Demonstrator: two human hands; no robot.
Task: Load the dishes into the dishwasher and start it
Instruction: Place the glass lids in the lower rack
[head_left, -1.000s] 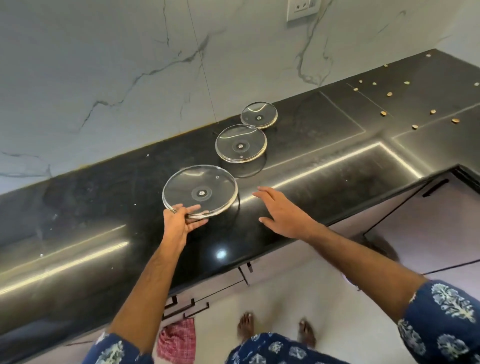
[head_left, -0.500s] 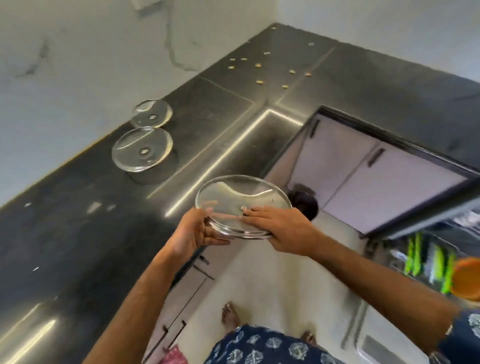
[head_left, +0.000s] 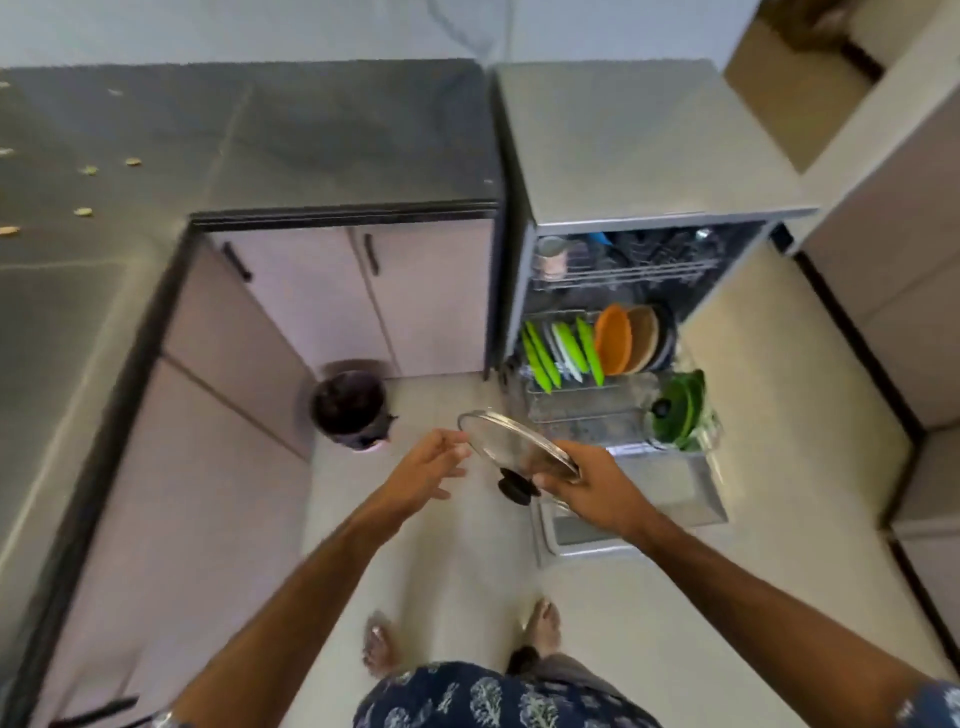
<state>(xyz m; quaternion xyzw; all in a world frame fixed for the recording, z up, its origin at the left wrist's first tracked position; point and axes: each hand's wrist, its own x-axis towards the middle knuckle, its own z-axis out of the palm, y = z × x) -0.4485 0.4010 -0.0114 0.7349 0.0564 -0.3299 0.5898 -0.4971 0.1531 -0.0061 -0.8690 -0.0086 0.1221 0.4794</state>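
Observation:
A round glass lid (head_left: 506, 441) with a steel rim and a black knob is tilted in the air over the floor, gripped at its near edge by my right hand (head_left: 589, 488). My left hand (head_left: 423, 470) hovers just left of the lid with fingers spread, apart from it. Ahead stands the open dishwasher (head_left: 623, 156), its door (head_left: 670, 493) folded down. The pulled-out lower rack (head_left: 587, 410) holds upright green plates (head_left: 543, 358), orange and tan plates (head_left: 615, 340) and a green lid (head_left: 680, 408). The upper rack (head_left: 618, 267) holds a cup.
A dark L-shaped counter (head_left: 337, 135) with small scattered bits runs along the left over pale cabinets (head_left: 332, 291). A dark bin (head_left: 350, 408) stands on the floor at the cabinet corner. Tall cabinets (head_left: 883, 270) are on the right. My bare feet are on the tiled floor.
I have turned from the counter to the dishwasher. The lid went from both hands to the right hand alone, and the left hand has let go. Two other lids are out of view.

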